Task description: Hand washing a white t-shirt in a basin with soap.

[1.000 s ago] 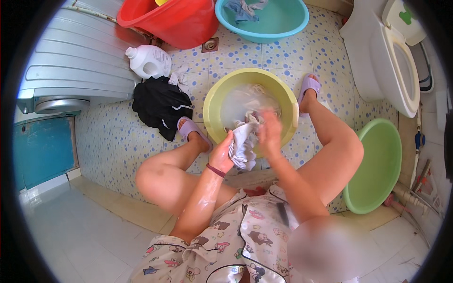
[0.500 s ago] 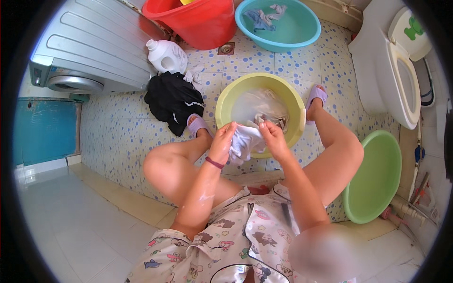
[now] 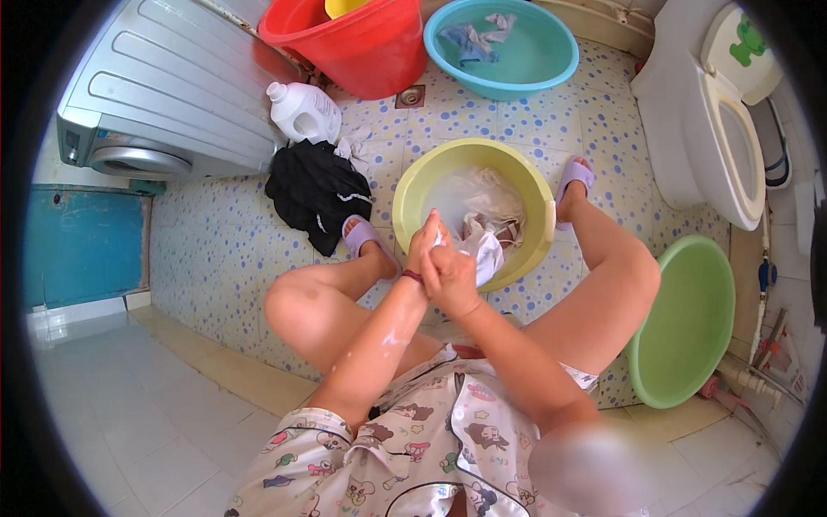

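Both hands are pressed together over the near rim of a yellow basin (image 3: 412, 185) that stands between my feet. A wet white cloth (image 3: 484, 258) is gripped between them, and its loose end drapes to the right over the basin. My left hand (image 3: 422, 243) points its fingers up and away along the cloth, with suds on the forearm. Curled against that palm, my right hand (image 3: 450, 274) closes over the cloth and covers part of it. Cloudy water in the basin holds more pale laundry (image 3: 491, 194).
Black clothing (image 3: 314, 189) lies on the floor at the left beside a white detergent bottle (image 3: 306, 112) and a washing machine (image 3: 181, 86). A red bucket (image 3: 370, 56) and blue basin (image 3: 508, 82) stand beyond. At right are a green basin (image 3: 685, 327) and toilet (image 3: 706, 129).
My hands have come together from being apart with the cloth stretched between them. The cloth is now bunched between the palms, its loose end shifted right over the basin.
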Demonstrator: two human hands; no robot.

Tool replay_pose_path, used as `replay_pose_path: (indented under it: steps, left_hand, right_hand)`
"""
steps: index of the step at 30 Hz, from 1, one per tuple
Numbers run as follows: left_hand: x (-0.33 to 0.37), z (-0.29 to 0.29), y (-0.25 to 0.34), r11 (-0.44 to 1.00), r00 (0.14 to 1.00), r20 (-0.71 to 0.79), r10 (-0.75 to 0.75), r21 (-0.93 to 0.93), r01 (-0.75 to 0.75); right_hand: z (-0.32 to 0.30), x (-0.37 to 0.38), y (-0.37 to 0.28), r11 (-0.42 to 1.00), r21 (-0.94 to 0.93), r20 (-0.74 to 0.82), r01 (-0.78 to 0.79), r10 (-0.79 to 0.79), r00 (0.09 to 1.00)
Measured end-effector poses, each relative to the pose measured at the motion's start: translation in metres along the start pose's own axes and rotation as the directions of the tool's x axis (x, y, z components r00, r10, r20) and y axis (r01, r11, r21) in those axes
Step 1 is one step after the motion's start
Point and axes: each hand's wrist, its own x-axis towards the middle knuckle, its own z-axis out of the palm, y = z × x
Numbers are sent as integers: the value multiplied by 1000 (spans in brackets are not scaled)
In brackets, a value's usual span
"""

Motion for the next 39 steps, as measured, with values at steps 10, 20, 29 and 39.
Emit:
replay_pose_path:
  steps: [10, 20, 29, 39]
  left_hand:
    - [14, 59, -5, 992, 971, -233, -49, -122, 20]
    - [16, 108, -5, 995, 744, -667, -33, 52, 91]
    - [11, 65, 4, 996, 650, -760, -2, -63, -69]
    - [-3, -34, -10, 949, 940, 250, 234, -268, -165]
  right_hand:
    - [-5, 20, 16, 985, -174, -72, -16, 3, 997]
    - [-17, 11, 26, 976, -215, -92, 38, -59, 994]
    - [-16, 10, -3, 983, 72, -147, -171, 180, 973]
    - [10, 8, -16, 986, -139, -30, -90, 86, 996]
